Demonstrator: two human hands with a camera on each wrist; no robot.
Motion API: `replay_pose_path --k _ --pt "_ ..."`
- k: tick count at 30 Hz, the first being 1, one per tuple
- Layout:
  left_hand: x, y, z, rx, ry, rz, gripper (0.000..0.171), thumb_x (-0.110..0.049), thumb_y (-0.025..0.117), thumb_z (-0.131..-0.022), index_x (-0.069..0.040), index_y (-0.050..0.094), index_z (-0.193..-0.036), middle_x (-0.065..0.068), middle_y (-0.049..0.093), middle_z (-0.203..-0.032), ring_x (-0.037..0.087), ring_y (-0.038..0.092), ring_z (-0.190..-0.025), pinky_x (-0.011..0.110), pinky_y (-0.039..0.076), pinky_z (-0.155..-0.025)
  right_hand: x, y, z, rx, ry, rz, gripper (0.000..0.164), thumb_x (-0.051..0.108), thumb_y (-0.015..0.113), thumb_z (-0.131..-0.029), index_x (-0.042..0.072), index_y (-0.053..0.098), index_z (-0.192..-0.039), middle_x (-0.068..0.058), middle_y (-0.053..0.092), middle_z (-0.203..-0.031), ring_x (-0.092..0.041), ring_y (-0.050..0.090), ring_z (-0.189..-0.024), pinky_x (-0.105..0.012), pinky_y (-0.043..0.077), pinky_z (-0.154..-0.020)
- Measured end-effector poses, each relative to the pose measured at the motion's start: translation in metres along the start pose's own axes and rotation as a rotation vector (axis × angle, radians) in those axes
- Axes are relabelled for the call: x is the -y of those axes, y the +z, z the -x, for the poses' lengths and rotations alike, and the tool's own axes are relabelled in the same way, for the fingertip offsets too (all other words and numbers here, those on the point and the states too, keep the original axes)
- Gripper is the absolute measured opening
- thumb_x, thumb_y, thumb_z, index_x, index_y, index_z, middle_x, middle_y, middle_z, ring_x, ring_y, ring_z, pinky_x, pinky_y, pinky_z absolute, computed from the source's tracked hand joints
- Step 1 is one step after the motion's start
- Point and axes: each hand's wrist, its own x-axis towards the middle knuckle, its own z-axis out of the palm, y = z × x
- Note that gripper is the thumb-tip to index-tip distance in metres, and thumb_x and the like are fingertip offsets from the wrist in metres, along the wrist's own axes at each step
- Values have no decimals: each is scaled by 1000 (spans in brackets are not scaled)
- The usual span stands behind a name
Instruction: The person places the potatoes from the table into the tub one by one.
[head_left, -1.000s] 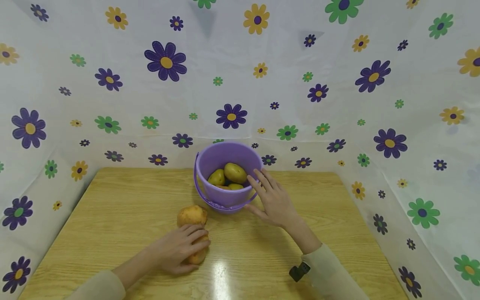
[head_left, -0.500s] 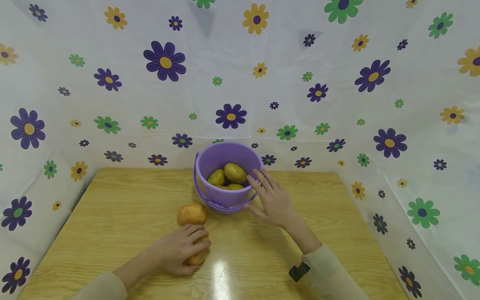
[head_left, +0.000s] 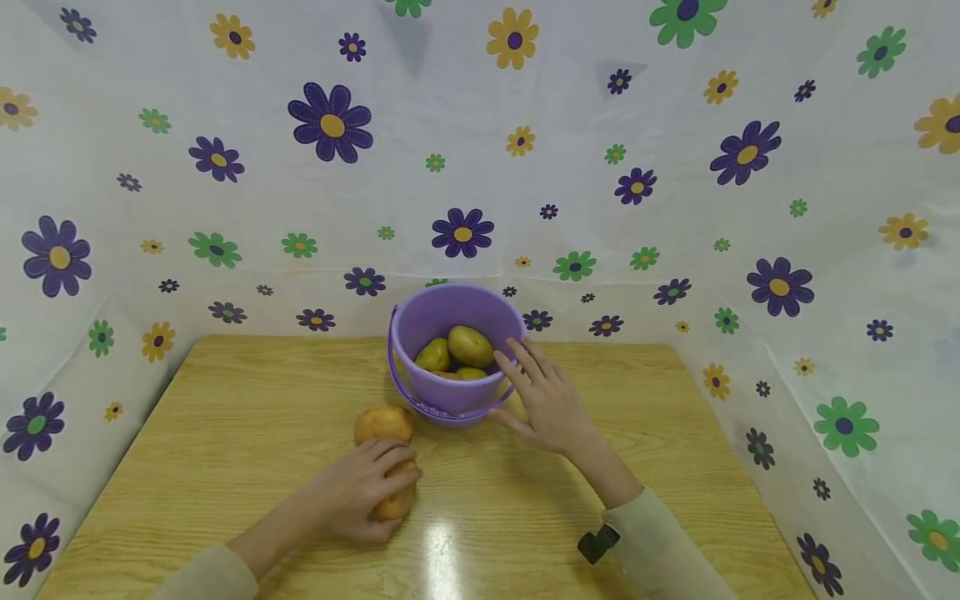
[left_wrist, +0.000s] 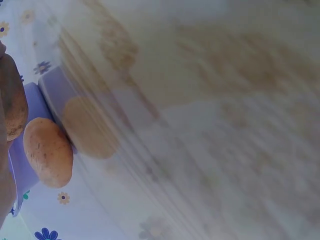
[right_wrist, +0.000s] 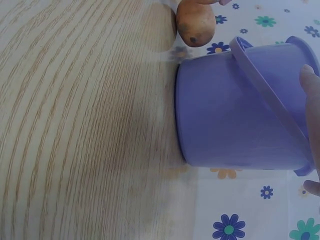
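My left hand (head_left: 356, 492) has its fingers curled over a light brown potato (head_left: 397, 502) on the wooden table. Just beyond it lies another brown potato (head_left: 381, 423), close in front of a purple bucket (head_left: 450, 396); the left wrist view shows this potato (left_wrist: 48, 152) with the bucket behind. Several yellowish potatoes (head_left: 471, 346) sit inside the upright bucket. With fingers spread and fairly straight, my right hand (head_left: 551, 408) touches the bucket's right side at the rim. The palm side of the left hand is hidden.
The bucket's handle (head_left: 442, 414) hangs down across its front. Behind and beside the wooden table (head_left: 262, 400) hangs a white cloth (head_left: 405, 192) with printed flowers. A small black device (head_left: 598, 543) is at the right wrist.
My left hand has shifted slightly forward with its potato, toward the farther one. The farther potato has turned a little. My right hand and the bucket have stayed put.
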Motion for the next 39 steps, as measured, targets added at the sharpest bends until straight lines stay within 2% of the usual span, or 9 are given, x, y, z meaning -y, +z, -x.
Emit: replay_pose_path --k 11,16,22,27,29,31,35,39 --pt "6 1 -7 -78 0 -7 65 -51 80 -70 -12 72 -121 12 71 -121 30 67 -116 43 58 -102 1 0 0 -17 -7 -11 86 74 37 -103 10 42 -161 -20 44 -165 -41 37 -157 -59 49 -118" --pt "9 3 -11 -126 -15 -6 64 -51 79 -70 -12 72 -120 11 69 -121 30 65 -114 44 59 -100 0 -1 0 -9 -6 -11 85 70 49 -102 10 42 -161 -20 44 -165 -41 37 -157 -59 49 -118" --pt "10 3 -17 -159 -29 -3 63 -51 79 -70 -12 71 -119 12 69 -119 29 65 -112 43 59 -97 1 0 0 -13 -6 -15 85 68 56 -100 10 42 -161 -20 44 -165 -41 38 -157 -59 48 -119" --pt "12 1 -26 -217 -58 -7 66 -49 82 -63 -11 73 -117 14 71 -118 31 68 -110 45 61 -96 2 -1 -1 -18 -10 -7 89 61 70 -93 10 42 -161 -20 45 -164 -41 38 -156 -59 49 -118" --pt "14 0 -30 -239 -72 -18 70 -49 84 -60 -11 74 -118 14 71 -117 32 69 -110 46 61 -95 2 -2 -1 -14 -9 -7 88 62 68 -94 10 42 -161 -20 45 -165 -41 38 -156 -59 49 -118" --pt "16 -1 -33 -257 -77 -27 72 -49 85 -58 -11 74 -118 15 72 -117 32 69 -109 46 61 -93 2 -2 0 -11 -6 -10 86 66 60 -98 10 42 -161 -20 44 -165 -41 38 -157 -59 49 -118" --pt "20 -3 -40 -303 -75 -36 69 -51 81 -65 -10 75 -119 15 73 -116 33 69 -109 47 62 -92 1 -1 0 -9 0 -16 85 71 47 -102 10 42 -161 -20 44 -165 -41 37 -157 -59 49 -118" --pt "24 -7 -45 -330 -75 -45 67 -51 77 -69 -8 75 -120 16 72 -117 35 69 -109 48 62 -94 1 -1 0 -10 0 -12 85 66 59 -98 10 42 -160 -20 44 -165 -41 37 -157 -59 49 -118"
